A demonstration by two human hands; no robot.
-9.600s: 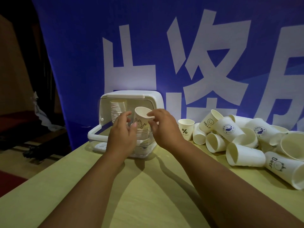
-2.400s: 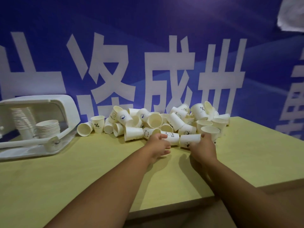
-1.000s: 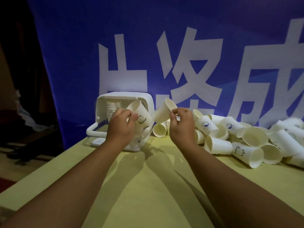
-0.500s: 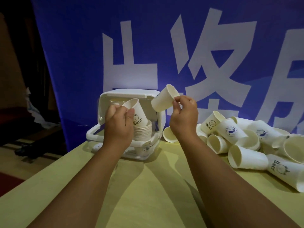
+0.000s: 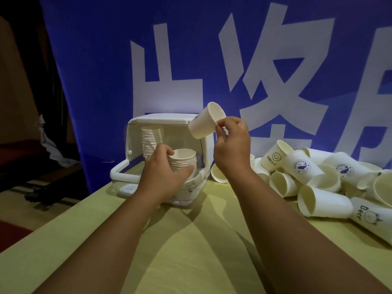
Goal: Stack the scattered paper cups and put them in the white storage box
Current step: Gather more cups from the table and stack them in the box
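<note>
The white storage box stands open at the table's far left, a tall stack of cups at its back. A shorter stack of cups rises in its front part, and my left hand wraps around that stack. My right hand holds a single white paper cup by its rim, tilted, above the box's right side. Scattered paper cups lie in a heap on the right of the table.
A blue banner with large white characters hangs right behind the table. The yellow-green table's left edge drops to a dark floor. One loose cup lies between the box and the heap.
My left hand has set its cup down onto the front stack in the box and now grips that stack. My right hand still holds its cup up, barely moved.
</note>
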